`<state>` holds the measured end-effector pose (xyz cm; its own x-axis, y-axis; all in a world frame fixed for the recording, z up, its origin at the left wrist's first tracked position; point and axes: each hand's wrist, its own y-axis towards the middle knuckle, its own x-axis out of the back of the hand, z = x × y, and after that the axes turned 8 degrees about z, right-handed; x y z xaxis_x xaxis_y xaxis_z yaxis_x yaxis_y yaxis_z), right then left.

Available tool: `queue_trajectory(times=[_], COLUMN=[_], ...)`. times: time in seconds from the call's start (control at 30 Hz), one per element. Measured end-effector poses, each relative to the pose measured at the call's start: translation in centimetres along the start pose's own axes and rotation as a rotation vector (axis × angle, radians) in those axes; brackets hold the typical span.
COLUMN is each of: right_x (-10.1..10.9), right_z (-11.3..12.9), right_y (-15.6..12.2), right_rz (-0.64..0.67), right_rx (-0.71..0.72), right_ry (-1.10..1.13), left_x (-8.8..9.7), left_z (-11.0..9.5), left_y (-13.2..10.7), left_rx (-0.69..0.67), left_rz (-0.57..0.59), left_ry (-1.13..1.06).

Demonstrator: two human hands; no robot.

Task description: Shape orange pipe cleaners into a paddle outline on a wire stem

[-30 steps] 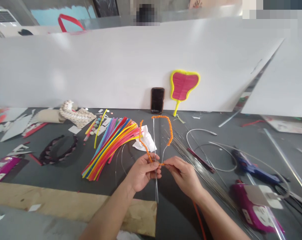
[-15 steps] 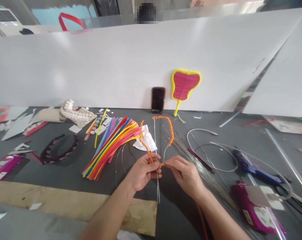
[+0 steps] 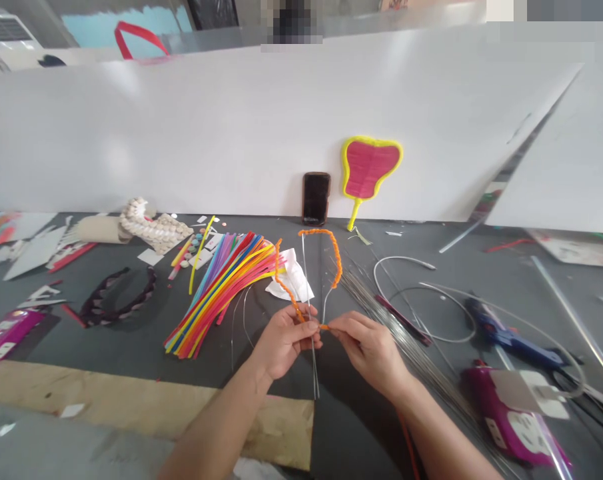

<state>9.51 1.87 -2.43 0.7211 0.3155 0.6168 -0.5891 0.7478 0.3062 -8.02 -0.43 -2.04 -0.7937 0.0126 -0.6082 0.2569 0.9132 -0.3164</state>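
Observation:
My left hand [image 3: 284, 341] pinches the base of a thin wire frame [image 3: 305, 267] that loops upward, partly wrapped in orange pipe cleaner [image 3: 337, 259]. Its straight wire stem hangs down below my fingers. My right hand [image 3: 368, 347] pinches the free orange end right beside the left fingertips, and the rest of that orange strand trails down under my right wrist. Both hands are held a little above the dark table [image 3: 131, 333].
A fan of coloured pipe cleaners [image 3: 221, 287] lies left of my hands, a bundle of bare wires [image 3: 406, 340] to the right. A phone [image 3: 315, 198] and a pink-and-yellow fan shape [image 3: 368, 172] lean on the white board. Blue glue gun [image 3: 506, 337], purple packs [image 3: 511, 417], dark headband [image 3: 116, 300], cardboard [image 3: 131, 407].
The wire loop has tilted slightly left and up; my hands stay together at its base, barely shifted.

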Motion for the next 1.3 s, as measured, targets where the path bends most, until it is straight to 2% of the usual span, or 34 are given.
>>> queue_trajectory(times=[0.17,0.3,0.4,0.53,0.63,0.73,0.83,0.93,1.07,1.2,1.3], right_x=[-0.2,-0.5,-0.7,-1.1,-1.1,-0.7,-0.4,-0.6,-1.2,-1.1,-0.7], right_z=[0.3,0.7,1.0,1.0,0.9,0.6,0.1,-0.4,-0.7,-0.8,-0.7], right_y=[-0.2,-0.3,-0.4,-0.2,-0.1,-0.1,-0.1,-0.2,-0.2,-0.2,-0.1], right_rz=[0.043,0.092,0.152,0.178,0.185,0.243,0.152,-0.019,-0.035,-0.109,-0.102], right_rx=[-0.023,-0.124,-0.27,-0.467,-0.503,-0.466,-0.399,-0.225,0.1,0.203,0.246], right_ry=[-0.013,0.103,0.318,0.753,1.01,1.144,0.973,0.536,0.073,-0.243,-0.36], left_x=[0.0,0.0,-0.1,-0.3,-0.3,-0.2,0.0,-0.1,-0.3,-0.4,-0.4], left_z=[-0.1,-0.1,0.0,0.1,-0.1,-0.3,-0.3,0.0,0.4,0.8,1.1], left_y=[0.0,0.1,0.1,0.1,0.0,-0.1,-0.1,-0.1,-0.1,0.0,0.1], left_rx=[-0.046,-0.081,-0.111,-0.145,-0.131,-0.09,-0.029,0.014,0.005,-0.023,-0.014], left_rz=[-0.039,-0.065,-0.079,-0.116,-0.14,-0.114,-0.073,-0.062,-0.076,-0.116,-0.121], left_ry=[0.044,0.103,0.16,0.266,0.294,0.198,0.087,0.045,0.061,0.109,0.112])
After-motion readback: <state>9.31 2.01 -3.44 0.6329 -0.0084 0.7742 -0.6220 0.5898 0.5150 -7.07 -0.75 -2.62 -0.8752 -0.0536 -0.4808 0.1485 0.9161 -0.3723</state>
